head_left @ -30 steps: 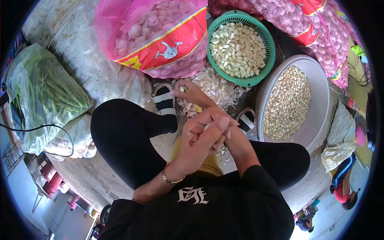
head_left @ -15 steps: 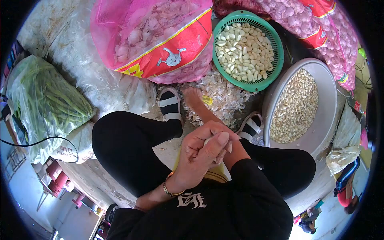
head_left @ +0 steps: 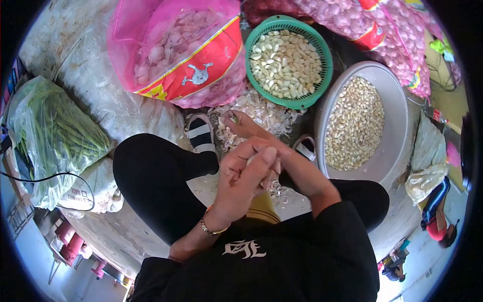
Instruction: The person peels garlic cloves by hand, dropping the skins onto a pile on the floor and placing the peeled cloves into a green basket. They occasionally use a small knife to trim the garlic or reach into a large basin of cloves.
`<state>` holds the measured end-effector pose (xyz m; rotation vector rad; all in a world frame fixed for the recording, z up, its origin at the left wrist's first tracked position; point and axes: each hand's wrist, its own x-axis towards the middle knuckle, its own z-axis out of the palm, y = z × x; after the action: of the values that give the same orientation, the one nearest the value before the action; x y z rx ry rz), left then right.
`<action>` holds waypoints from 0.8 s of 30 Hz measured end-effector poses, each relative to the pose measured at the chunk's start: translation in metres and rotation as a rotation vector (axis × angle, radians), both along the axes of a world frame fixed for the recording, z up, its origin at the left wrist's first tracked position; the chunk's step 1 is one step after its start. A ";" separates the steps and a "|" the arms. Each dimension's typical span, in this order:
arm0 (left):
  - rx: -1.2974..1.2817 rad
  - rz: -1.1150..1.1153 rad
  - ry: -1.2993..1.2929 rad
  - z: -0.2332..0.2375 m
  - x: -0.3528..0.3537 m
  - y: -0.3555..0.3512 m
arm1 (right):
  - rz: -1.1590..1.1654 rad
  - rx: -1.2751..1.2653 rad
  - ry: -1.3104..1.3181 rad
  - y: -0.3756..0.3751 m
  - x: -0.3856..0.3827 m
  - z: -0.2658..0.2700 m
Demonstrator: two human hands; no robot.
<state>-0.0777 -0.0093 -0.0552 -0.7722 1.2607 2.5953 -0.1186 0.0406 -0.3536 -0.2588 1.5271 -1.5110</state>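
My left hand [head_left: 249, 171], with a bracelet at the wrist, is closed in front of my lap. Its thumb presses on pale garlic, part of which shows between the fingers. My right forearm passes behind it, and my right hand [head_left: 242, 124] is over the pile of garlic skins [head_left: 266, 113]. The fingers of that hand curl round something small and greenish, too unclear to name. Beyond the skins stands a green basket [head_left: 328, 63] of peeled cloves. A grey tub [head_left: 397, 131] with many more cloves is at the right.
A pink mesh sack [head_left: 173, 45] of garlic lies at the upper left. More garlic sacks [head_left: 342, 20] are at the upper right. A clear bag of green vegetables [head_left: 60, 133] sits at the far left. Two other people are in the distance at the lower right.
The whole view has shifted, so the sack, basket and tub sit further left. My right hand has turned, and its forearm shows more. The yellow item beside it no longer shows.
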 end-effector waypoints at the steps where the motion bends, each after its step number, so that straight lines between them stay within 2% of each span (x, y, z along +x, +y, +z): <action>1: 0.020 0.010 0.035 -0.001 0.001 -0.001 | 0.118 0.087 -0.026 0.012 -0.022 0.043; 2: 0.031 -0.010 0.048 0.002 0.000 0.001 | 0.229 0.178 -0.056 0.028 -0.036 0.070; 3: 0.040 0.019 0.027 0.005 -0.002 0.004 | 0.244 0.020 0.156 0.047 -0.045 0.066; 4: 0.051 0.046 0.002 0.008 -0.004 0.009 | 0.219 0.039 0.167 0.065 -0.060 0.082; 6: 0.052 0.014 0.026 0.011 -0.006 0.022 | 0.308 0.080 0.460 0.108 -0.094 0.124; 8: 0.105 -0.088 0.057 0.010 -0.005 0.038 | 0.213 0.251 0.239 0.158 -0.119 0.181; 10: 0.130 -0.157 0.080 0.008 -0.008 0.058 | 0.193 0.340 0.258 0.223 -0.142 0.178; 12: 0.117 -0.257 0.049 0.006 -0.014 0.079 | 0.087 0.494 0.130 0.281 -0.151 0.175; 13: 0.125 -0.292 0.044 0.006 -0.018 0.089 | -0.049 0.518 0.072 0.307 -0.151 0.150; 14: 0.122 -0.314 0.051 0.007 -0.022 0.097 | -0.072 0.516 0.075 0.322 -0.144 0.129; 16: 0.083 -0.399 0.013 0.005 -0.028 0.109 | -0.450 0.441 -0.011 0.349 -0.129 0.088; 19: 0.094 -0.420 0.038 -0.008 -0.034 0.118 | -0.534 0.464 -0.032 0.379 -0.115 -0.047; 20: 0.072 -0.426 0.016 -0.011 -0.036 0.119 | -0.500 0.655 0.188 0.388 -0.107 -0.101; 21: 0.071 -0.422 -0.027 -0.013 -0.038 0.120 | -0.453 0.850 0.408 0.394 -0.101 -0.130; 22: 0.071 -0.440 -0.032 -0.018 -0.042 0.124 | -0.468 0.854 0.397 0.390 -0.100 -0.111; 24: 0.041 -0.418 -0.068 -0.024 -0.044 0.129 | -0.320 1.277 0.619 0.374 -0.095 -0.070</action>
<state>-0.1218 0.1192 -0.0793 -0.5167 1.1958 2.2329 -0.2132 0.4143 -0.4231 0.3228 2.8031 -0.3907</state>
